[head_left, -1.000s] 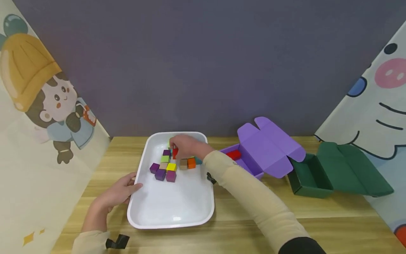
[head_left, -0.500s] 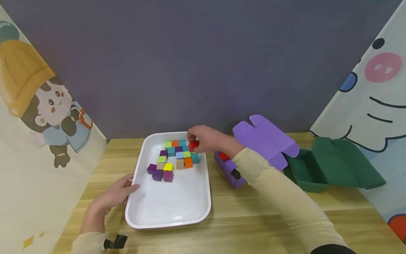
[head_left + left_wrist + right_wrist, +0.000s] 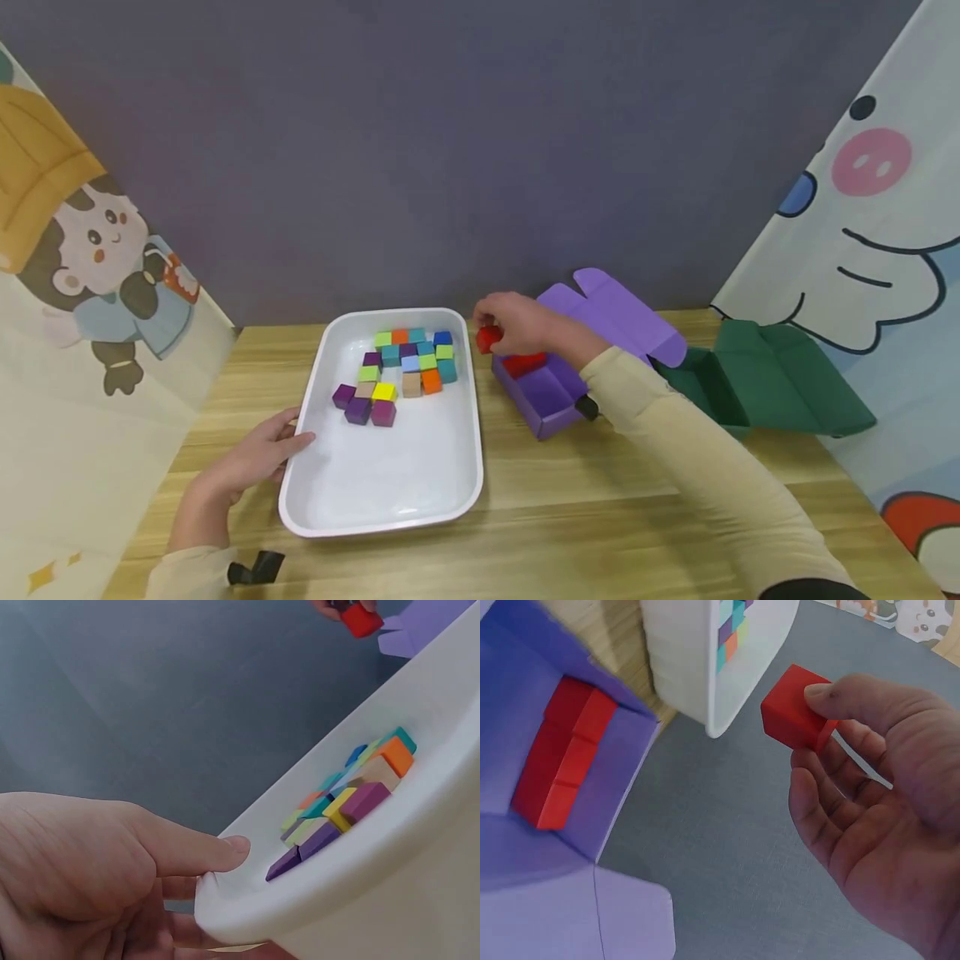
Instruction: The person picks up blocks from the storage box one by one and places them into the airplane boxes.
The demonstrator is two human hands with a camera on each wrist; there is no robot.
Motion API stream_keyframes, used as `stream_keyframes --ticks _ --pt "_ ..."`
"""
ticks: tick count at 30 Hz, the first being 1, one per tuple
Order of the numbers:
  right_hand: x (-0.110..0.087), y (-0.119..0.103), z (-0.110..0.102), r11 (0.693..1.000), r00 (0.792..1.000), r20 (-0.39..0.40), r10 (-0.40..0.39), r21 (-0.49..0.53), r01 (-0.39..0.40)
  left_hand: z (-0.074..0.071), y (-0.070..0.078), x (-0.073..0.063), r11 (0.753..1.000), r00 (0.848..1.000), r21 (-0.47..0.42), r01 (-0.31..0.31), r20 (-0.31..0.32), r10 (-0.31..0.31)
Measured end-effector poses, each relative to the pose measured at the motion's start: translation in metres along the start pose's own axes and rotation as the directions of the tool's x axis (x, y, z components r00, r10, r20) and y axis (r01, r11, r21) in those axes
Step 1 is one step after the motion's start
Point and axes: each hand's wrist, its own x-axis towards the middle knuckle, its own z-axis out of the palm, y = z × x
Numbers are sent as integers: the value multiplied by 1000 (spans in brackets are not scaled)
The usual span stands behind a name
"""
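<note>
My right hand [image 3: 519,322] pinches a red cube [image 3: 795,705] between thumb and fingers, in the air between the white tray and the purple box. Three red cubes [image 3: 566,750] lie in a row against one end inside the purple box [image 3: 517,406], seen best in the right wrist view. On the left, my left hand [image 3: 258,450] grips the rim of the white tray [image 3: 375,483], thumb over the edge and fingers beneath. Toward the tray's back half several coloured cubes [image 3: 341,802] are grouped: purple, teal, green, yellow, orange, tan and blue.
The purple box's raised lid [image 3: 626,312] leans back toward the grey wall. Right of it a dark green box [image 3: 750,379] lies with its lid folded out. The wooden table [image 3: 570,517] runs along the front; printed panels stand at both sides.
My right hand has lifted the red cube out of the tray and carried it right, over the tray's edge toward the purple box. The left hand keeps its grip on the rim.
</note>
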Motion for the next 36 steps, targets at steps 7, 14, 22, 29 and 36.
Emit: stream_keyframes --ticks 7,14,22,29,36 --pt "-14 6 1 999 998 58 4 -45 -2 0 -2 0 1000 1000 -18 -14 22 15" --pt "-20 22 11 990 997 54 -59 -125 65 0 -1 -1 1000 1000 -16 -14 11 14" --pt "-23 29 6 969 980 199 -27 -236 74 -1 0 1 1000 1000 -23 -6 9 6" --pt "-24 32 6 967 976 211 -52 -232 101 -1 -1 0 1000 1000 -22 -6 5 6" --pt "-21 33 19 960 966 245 -88 -236 147 -2 2 0 1000 1000 -10 4 7 -4"
